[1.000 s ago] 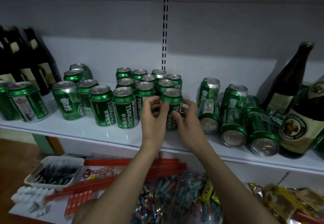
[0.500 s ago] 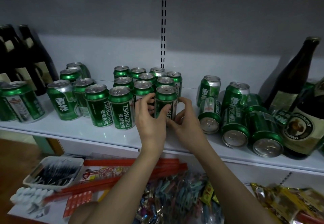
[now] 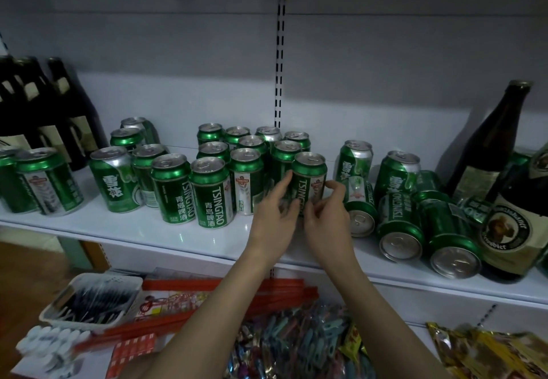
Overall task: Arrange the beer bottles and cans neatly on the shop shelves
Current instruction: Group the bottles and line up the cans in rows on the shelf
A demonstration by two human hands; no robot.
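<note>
A green Tsingtao can (image 3: 309,178) stands upright at the right end of a block of several upright green cans (image 3: 211,191) on the white shelf (image 3: 184,234). My left hand (image 3: 274,220) touches its left side with fingers spread. On its right side, my right hand (image 3: 327,218) pinches it with thumb and fingers. To the right, two upright cans (image 3: 354,160) stand behind several cans lying on their sides (image 3: 400,230). Dark beer bottles stand at far right (image 3: 486,144) and far left (image 3: 35,105).
More upright green cans (image 3: 44,179) stand at the shelf's left end. A large labelled bottle (image 3: 516,224) sits at the right edge. The lower shelf holds a white basket (image 3: 92,297), red packs (image 3: 225,292) and bags of colourful clips (image 3: 299,340).
Both hands have shifted the front can rightward and slightly back, beside the block's right end. The left fingers have loosened from a wrap to a light touch.
</note>
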